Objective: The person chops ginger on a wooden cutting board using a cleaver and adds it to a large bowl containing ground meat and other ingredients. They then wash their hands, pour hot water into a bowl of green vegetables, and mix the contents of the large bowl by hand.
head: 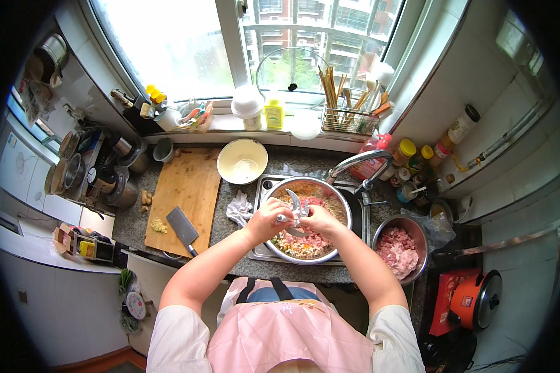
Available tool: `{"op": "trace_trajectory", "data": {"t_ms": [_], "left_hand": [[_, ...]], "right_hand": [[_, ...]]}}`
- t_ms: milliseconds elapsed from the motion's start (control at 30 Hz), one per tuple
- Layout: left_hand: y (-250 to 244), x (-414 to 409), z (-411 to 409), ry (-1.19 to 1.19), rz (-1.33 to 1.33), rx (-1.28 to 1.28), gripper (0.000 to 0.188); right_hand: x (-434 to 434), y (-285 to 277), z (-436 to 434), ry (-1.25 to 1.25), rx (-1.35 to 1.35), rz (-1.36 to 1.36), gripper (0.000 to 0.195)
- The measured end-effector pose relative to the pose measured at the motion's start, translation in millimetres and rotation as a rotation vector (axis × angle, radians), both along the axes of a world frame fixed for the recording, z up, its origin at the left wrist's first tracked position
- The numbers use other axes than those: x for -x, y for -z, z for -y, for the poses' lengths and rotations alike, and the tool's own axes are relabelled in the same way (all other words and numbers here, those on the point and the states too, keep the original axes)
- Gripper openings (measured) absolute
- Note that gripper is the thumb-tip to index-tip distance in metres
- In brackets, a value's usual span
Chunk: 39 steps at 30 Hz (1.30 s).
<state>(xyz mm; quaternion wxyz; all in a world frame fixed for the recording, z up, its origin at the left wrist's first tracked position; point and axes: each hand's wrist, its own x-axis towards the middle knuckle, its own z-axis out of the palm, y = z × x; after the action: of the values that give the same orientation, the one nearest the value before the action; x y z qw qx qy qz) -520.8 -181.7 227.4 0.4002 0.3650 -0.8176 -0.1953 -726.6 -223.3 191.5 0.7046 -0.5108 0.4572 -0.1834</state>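
Observation:
Over a large stainless steel bowl (345, 205), my left hand (268, 218) grips a food chopper blade (293, 198) by its pale hub. Curved metal wings stick out above and below the fingers. The fingertips of my right hand (324, 221) pinch at the blade's other side, where bits of raw meat cling. Beneath both hands, the bowl contains pink minced meat (308, 240) and a chopped mix of orange, white and green pieces (298, 251). My hands and the blade hide part of it. The bowl sits over the steel sink (365, 228).
A cleaver (183, 225) and minced yellowish pieces (158, 226) lie on a wooden board (191, 179). A cream bowl (242, 161), a cloth (239, 208) and the faucet (361, 163) surround the bowl. Right, another steel bowl (379, 238) holds minced meat; an orange pot (466, 300) stands beyond.

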Motion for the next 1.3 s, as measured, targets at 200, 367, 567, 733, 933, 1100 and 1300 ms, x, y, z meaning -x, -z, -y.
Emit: {"op": "trace_trajectory", "data": {"t_ms": [200,367,567,733,933,1100,1300], "left_hand": [[1.1,-0.7,0.7,0.020,-0.007,-0.010,0.025],[-5.7,-0.4,-3.3,0.045,-0.004,-0.031,0.024],[-7.5,-4.1,-4.0,0.091,0.017,-0.065,0.023],[-8.7,-7.8,-6.3,0.130,0.036,-0.061,0.021],[-6.2,-8.6,-9.6,0.132,0.081,-0.035,0.020],[-5.4,-8.7,-12.6,0.142,0.079,-0.022,0.020],[-6.9,-4.2,-16.1,0.142,0.070,-0.020,0.020]], "right_hand": [[7.2,16.4,6.2,0.033,0.006,0.004,0.018],[-2.8,-15.0,-5.9,0.022,-0.008,0.060,0.019],[10.8,2.2,8.3,-0.028,0.086,-0.044,0.017],[20.0,3.4,16.1,-0.028,0.028,-0.030,0.012],[23.2,21.2,17.3,0.002,-0.015,0.004,0.013],[20.1,10.7,8.2,0.026,-0.087,0.011,0.018],[8.7,12.2,-9.1,-0.030,-0.018,0.006,0.018]]}}
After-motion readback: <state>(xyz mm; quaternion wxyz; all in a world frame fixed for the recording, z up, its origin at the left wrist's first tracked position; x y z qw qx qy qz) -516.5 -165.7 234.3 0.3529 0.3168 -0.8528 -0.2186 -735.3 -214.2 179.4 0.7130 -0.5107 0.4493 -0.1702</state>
